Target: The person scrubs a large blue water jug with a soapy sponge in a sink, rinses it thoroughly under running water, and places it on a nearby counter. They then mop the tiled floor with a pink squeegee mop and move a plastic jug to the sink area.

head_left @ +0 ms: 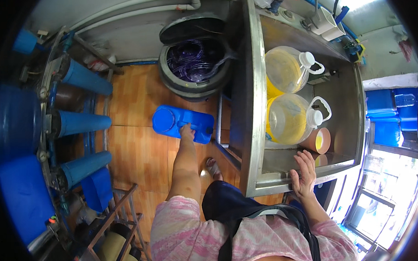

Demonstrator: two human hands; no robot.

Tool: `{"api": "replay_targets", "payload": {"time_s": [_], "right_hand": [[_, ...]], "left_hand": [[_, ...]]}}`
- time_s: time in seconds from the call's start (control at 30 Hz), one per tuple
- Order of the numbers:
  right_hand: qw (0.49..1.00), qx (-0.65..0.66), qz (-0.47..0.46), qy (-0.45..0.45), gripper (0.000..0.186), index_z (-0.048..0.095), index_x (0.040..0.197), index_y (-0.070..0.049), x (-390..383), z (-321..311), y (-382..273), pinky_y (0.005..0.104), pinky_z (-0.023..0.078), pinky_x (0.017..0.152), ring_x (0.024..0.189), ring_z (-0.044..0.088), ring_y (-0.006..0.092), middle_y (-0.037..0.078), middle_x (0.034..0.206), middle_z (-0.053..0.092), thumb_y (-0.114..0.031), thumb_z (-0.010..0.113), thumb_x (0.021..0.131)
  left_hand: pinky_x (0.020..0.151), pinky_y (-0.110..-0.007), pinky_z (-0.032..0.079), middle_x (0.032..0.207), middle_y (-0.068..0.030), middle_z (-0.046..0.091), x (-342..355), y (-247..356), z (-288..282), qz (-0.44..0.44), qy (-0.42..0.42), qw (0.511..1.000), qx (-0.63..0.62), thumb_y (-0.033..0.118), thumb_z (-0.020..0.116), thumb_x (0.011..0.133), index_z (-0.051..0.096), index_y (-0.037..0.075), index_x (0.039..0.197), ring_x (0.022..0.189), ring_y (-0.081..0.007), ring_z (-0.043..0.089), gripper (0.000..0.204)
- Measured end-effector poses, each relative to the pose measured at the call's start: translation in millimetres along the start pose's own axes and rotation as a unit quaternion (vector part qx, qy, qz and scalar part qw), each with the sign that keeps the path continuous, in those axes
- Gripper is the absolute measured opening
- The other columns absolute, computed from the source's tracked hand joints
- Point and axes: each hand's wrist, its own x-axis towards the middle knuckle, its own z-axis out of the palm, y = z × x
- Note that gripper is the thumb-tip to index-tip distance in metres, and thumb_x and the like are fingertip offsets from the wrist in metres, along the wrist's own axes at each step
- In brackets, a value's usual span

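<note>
My left hand (187, 131) reaches down and is closed around the handle of a blue plastic water container (203, 126). This container has a wide round cap at its left end and is low over the tiled floor; whether its base touches the floor I cannot tell. On the near rim of a stainless steel sink (253, 175) rests my right hand (304, 173), fingers stretched out and holding nothing. Close to those fingers, inside the sink, a brownish-pink cup (324, 141) lies tipped. Two large clear bottles with yellow lower parts, a nearer one (289, 121) and a farther one (285, 68), lie beyond it.
A dark round bin (182, 92) with its lid raised holds purple plastic pieces, beyond the blue container. Blue filter housings (82, 122) on a metal frame line the left side. A rusty rack (124, 198) stands at the lower left. More blue containers (386, 131) are stacked at the right.
</note>
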Motion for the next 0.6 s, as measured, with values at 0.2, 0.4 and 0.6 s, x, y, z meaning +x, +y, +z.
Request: {"api": "replay_targets", "payload": {"time_s": [0.2, 0.4, 0.6], "right_hand": [[1.0, 0.024, 0.015, -0.006, 0.044, 0.062, 0.12, 0.002, 3.1, 0.2, -0.1, 0.0517, 0.045, 0.103, 0.122, 0.055, 0.0462, 0.021, 0.12, 0.063, -0.033, 0.063, 0.094], [0.999, 0.021, 0.027, -0.006, 0.041, 0.064, 0.116, 0.002, 2.4, -1.1, -1.3, 0.0511, 0.046, 0.1, 0.119, 0.056, 0.0446, 0.019, 0.116, 0.064, -0.031, 0.066, 0.091], [1.0, -0.002, 0.005, 0.009, 0.034, 0.066, 0.109, -0.001, -0.2, -2.0, 1.0, 0.0525, 0.042, 0.101, 0.119, 0.054, 0.0404, 0.017, 0.117, 0.063, -0.024, 0.072, 0.084]], "left_hand": [[0.085, -0.05, 0.051, 0.111, -0.0102, 0.058, 27.3, -14.4, 22.0, 0.028, -0.105, 0.994, -0.011, 0.007, 0.067, 0.088, 0.059, 0.011, 0.118, 0.108, -0.0308, 0.056, 0.031], [0.075, -0.047, 0.053, 0.107, -0.0075, 0.062, 3.6, -22.5, 23.9, 0.015, -0.195, 0.979, 0.055, 0.012, 0.062, 0.091, 0.062, 0.012, 0.114, 0.096, -0.0258, 0.06, 0.023], [0.067, -0.046, 0.055, 0.093, -0.0113, 0.072, -10.0, -25.7, 1.0, 0.159, -0.185, 0.888, 0.39, 0.025, 0.065, 0.087, 0.067, 0.009, 0.111, 0.077, -0.0302, 0.068, 0.029]]}}
